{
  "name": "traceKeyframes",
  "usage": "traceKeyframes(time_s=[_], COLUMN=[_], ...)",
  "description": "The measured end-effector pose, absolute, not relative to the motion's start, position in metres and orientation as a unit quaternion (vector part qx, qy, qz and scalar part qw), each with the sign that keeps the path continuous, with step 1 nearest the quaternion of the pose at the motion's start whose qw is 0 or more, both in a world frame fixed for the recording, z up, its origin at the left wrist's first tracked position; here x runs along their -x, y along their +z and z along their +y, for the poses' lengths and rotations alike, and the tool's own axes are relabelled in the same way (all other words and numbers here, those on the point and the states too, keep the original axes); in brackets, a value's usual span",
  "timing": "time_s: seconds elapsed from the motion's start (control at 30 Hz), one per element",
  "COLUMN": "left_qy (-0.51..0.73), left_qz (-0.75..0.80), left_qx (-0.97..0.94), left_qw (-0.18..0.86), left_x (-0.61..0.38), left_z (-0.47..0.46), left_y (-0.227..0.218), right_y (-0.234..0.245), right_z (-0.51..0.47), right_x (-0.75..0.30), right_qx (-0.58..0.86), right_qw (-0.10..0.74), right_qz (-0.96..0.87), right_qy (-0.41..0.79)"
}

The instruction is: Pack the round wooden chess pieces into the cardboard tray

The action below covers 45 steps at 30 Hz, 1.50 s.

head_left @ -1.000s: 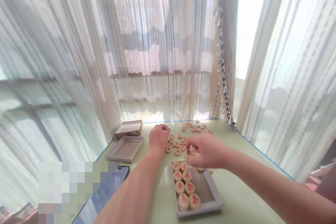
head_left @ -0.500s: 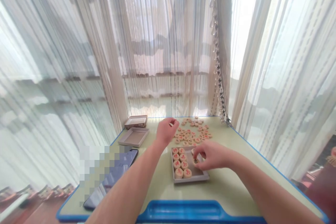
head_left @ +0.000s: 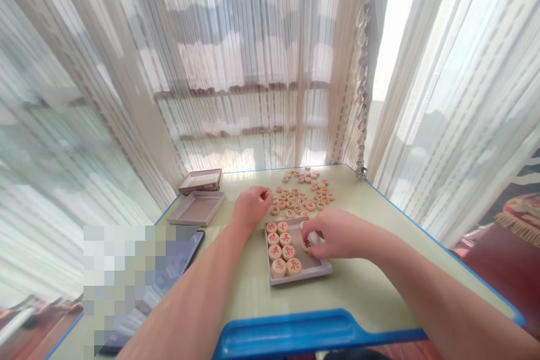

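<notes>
A shallow box tray (head_left: 300,279) stands in front of me with two columns of red-marked Chinese chess pieces (head_left: 288,252) along its left side. Inside its right half, my right hand (head_left: 327,233) pinches a black-marked Chinese chess piece (head_left: 307,244) between thumb and fingers. Another piece there is partly hidden behind the fingers. My left hand (head_left: 252,205) hovers at the left edge of the loose pieces (head_left: 301,197), its fingertips closed round what looks like a small round piece (head_left: 265,196).
An empty shallow tray (head_left: 197,208) and a box lid (head_left: 201,180) lie at the back left. A phone (head_left: 192,250), partly blurred out, is beside my left forearm. The green table (head_left: 358,292) has a blue edge and a blue trough (head_left: 287,333) in front. Curtains hang behind.
The view has shifted, so the table sits further left and higher. My left hand has closed at the loose pieces. My right hand stays at the black-marked piece in the tray.
</notes>
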State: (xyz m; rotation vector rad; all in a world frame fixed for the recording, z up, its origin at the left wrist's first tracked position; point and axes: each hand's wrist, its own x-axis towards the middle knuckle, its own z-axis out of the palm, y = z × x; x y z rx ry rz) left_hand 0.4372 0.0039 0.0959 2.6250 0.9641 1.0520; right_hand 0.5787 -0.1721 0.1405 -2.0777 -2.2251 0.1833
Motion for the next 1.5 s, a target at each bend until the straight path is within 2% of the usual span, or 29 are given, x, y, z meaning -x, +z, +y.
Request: traceKeyframes(time_s=[0.17,0.47,1.07,1.5], left_qy=[0.362,0.306,0.337,0.376], left_qz=[0.309,0.243,0.195,0.196], left_qx=[-0.877,-0.919,-0.921,-0.901], left_qw=[0.066,0.054,0.016,0.09], left_x=[-0.442,-0.443,-0.443,-0.443], left_z=[-0.002,-0.016,-0.032,-0.035], left_y=[0.099,0.106,0.111,0.117], right_y=[0.14,0.137,0.132,0.134], right_z=[-0.172,-0.169,-0.162,-0.163], right_x=[-0.58,-0.584,-0.587,-0.589], right_qx=[0.681,0.682,0.701,0.701], right_qw=[0.033,0.044,0.053,0.076], right_qz=[-0.729,-0.728,-0.71,-0.706], right_qy=[0.052,0.044,0.049,0.063])
